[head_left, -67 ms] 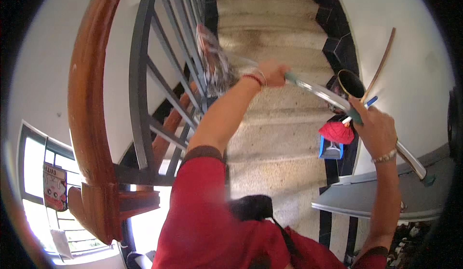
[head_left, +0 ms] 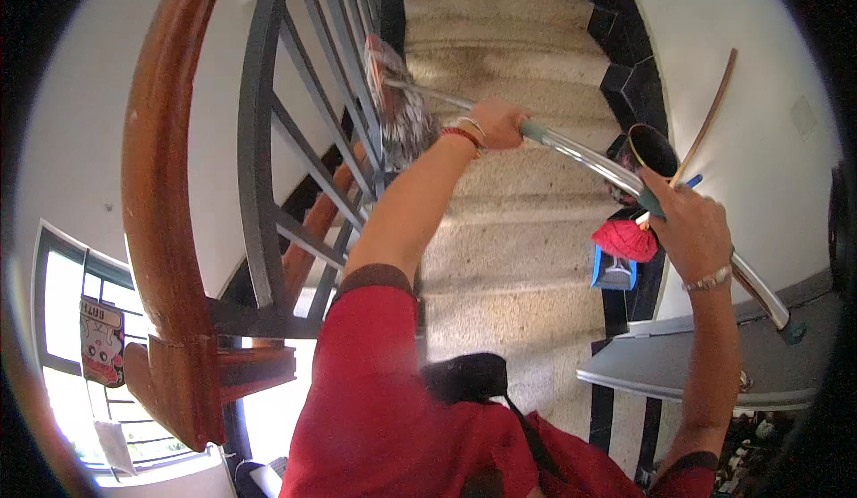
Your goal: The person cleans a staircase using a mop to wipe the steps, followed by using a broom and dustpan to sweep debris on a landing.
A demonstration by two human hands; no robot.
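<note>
Fingers (head_left: 654,179) of left hand (head_left: 498,124) and right hand (head_left: 696,235) grip the mop pole (head_left: 594,161); the mop head (head_left: 408,128), less blurred than before, sits beside the railing (head_left: 256,159), suggesting a slowing stroke.

Lettering shows on the small placard (head_left: 103,346) with a cartoon drawing, hanging in front of the window (head_left: 61,315): one short row of dark characters on a pale band (head_left: 104,313) along the placard's upper edge, slightly tilted, too small and unclear to be read with any certainty.
</note>
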